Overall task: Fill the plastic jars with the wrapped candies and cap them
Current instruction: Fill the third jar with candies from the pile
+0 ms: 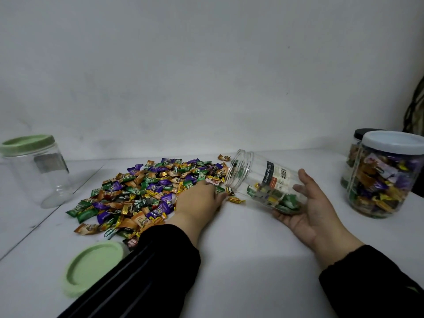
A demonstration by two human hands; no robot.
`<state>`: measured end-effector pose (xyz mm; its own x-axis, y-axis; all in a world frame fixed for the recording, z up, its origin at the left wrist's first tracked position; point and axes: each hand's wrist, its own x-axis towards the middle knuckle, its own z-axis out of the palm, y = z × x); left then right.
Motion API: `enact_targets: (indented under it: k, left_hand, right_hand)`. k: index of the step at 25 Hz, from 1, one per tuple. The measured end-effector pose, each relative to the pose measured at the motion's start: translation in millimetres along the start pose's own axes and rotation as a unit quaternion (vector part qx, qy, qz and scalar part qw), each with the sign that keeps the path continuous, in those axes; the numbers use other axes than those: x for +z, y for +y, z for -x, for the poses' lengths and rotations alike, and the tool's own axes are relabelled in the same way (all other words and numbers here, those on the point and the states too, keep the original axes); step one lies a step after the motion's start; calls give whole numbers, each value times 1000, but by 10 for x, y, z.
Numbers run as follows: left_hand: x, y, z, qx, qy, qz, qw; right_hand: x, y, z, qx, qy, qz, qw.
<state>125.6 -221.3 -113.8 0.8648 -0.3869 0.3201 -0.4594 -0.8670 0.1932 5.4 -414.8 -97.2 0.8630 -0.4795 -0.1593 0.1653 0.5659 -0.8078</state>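
Four jars: spread over the white worktop (pixel 241 260); two at the right are filled and capped, one at the far left is capped and holds no candy, one lies on its side in the middle
Tipped jar (pixel 259 180): clear plastic, uncapped, mouth turned left toward the candy pile; a small heap of wrapped candies sits in its low end by the base; a printed label runs along its upper side
Right hand (pixel 309 210): palm up under the base end of the tipped jar, thumb on the far side and fingers curled round the near side; this grip is clamped on the jar
Left hand (pixel 199 200): palm down at the right edge of the pile, just left of the jar mouth; fingers bent over some candies; whether this grip is closed on any of them I cannot tell
Candy pile (pixel 146 193): wrapped pieces in green, purple, orange and gold, lying left of centre; a few loose ones lie by the jar mouth
Loose lid (pixel 94 265): pale green, upside down, near left, partly hidden by the black left sleeve (pixel 137 276)
Green-capped jar (pixel 36 171): upright, far left, well apart from the pile
White-capped jar (pixel 387 175): upright at the right, full of candies
Black-capped jar (pixel 358 145): just behind the white-capped one, mostly hidden
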Motion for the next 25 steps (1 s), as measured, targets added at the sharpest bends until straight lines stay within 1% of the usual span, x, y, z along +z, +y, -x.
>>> enact_targets:
  k: [1,3,5,6,7,8,9,10,11,12,13,15,16,17,18,19,20,21,22,23,24,25]
  left_hand:
    - [-37,-23,11,-29,22,48,998]
    - [-138,-71,43,-85,74,163,980]
    - [-205,-109,49,-112,132,270,947]
    - [-236,-102,39,-138,156,340,917]
    - [-270,-70,20,-176,173,427,870]
    - [-299,-23,-5,-227,177,517,806]
    - [-355,50,-11,-272,164,594,739]
    - [-404,136,-7,-296,149,647,687]
    - [-446,232,10,-300,135,677,658]
    - [-471,331,34,-290,123,686,656]
    - [-496,429,81,-273,112,675,676]
    - [-475,541,157,-204,95,616,755]
    - [-458,552,178,-163,71,588,789]
    - [-448,544,179,-132,38,576,806]
    - [-441,512,161,-110,8,579,808]
    - [-432,481,136,-91,-10,603,792]
    - [-407,449,114,-73,-11,626,776]
    - [-387,413,101,-60,5,641,765]
    - [-381,386,102,-54,39,634,771]
    - [-362,357,111,-50,83,613,784]
    - [-306,305,99,-50,129,566,813]
    - [-216,225,67,-39,154,473,867]
  right_hand:
    - [-4,0,3,-2,-1,4,1000]
    - [-1,4,9,-6,-6,16,1000]
    - [21,14,23,-13,-19,31,999]
    - [29,23,25,-19,-25,41,999]
    - [38,31,31,-25,-32,50,998]
    - [47,37,31,-31,-37,57,997]
    - [51,39,30,-33,-40,61,997]
    - [50,47,21,-34,-40,65,997]
    - [50,55,16,-33,-42,67,996]
    - [51,64,11,-32,-45,69,996]
    - [54,69,9,-31,-49,70,996]
    - [53,68,2,-25,-51,66,996]
    - [49,61,0,-23,-51,63,996]
    - [48,53,1,-19,-51,61,997]
    - [38,52,-8,-14,-47,59,997]
    - [30,53,-13,-7,-41,56,998]
    - [21,55,-21,1,-35,52,998]
    - [19,48,-27,7,-28,45,999]
    - [10,31,-37,11,-17,36,999]
    - [1,2,-45,12,-3,24,1000]
    - [-17,-29,-65,10,10,11,1000]
    - [-42,-59,-82,5,22,-1,1000]
